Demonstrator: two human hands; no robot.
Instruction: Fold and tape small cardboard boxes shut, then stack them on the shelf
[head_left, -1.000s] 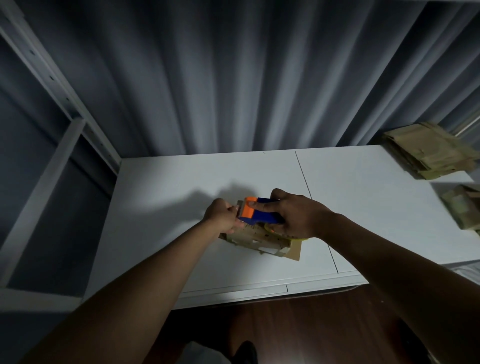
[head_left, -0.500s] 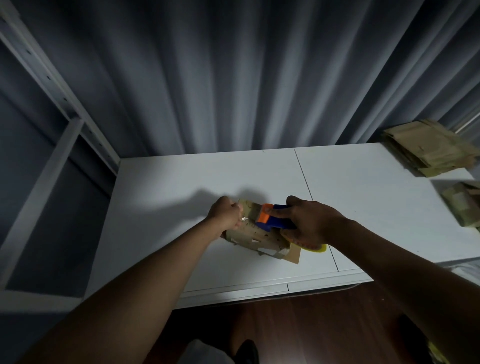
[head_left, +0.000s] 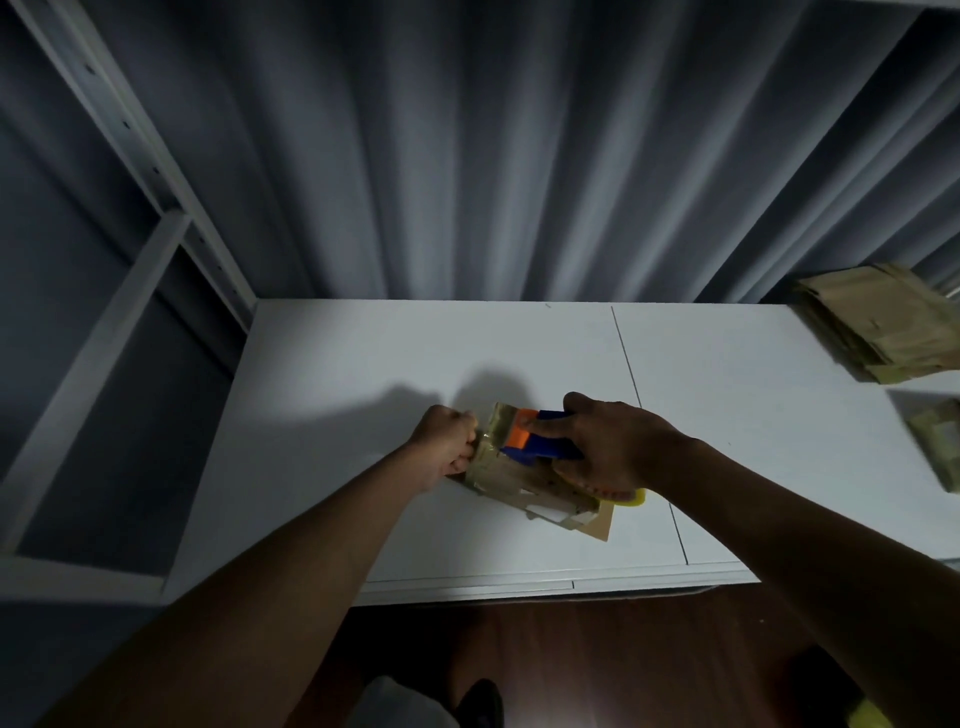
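A small brown cardboard box (head_left: 519, 480) lies on the white table (head_left: 337, 405), near its front edge. My left hand (head_left: 449, 449) grips the box's left end with curled fingers. My right hand (head_left: 613, 449) grips a blue and orange tape dispenser (head_left: 535, 439) and holds it on top of the box; the yellow tape roll (head_left: 631, 500) peeks out under my palm. A strip of clear tape runs over the box's left top. The box's right part is hidden by my hand.
A stack of flat cardboard blanks (head_left: 883, 327) lies at the table's far right, with more cardboard (head_left: 940, 441) below it at the frame edge. A grey metal shelf frame (head_left: 130, 270) stands left of the table. Grey curtains hang behind. Dark wooden floor lies below.
My right hand drew the dispenser rightward along the box top, then shifted slightly back left. My left hand stayed at the box's left end.
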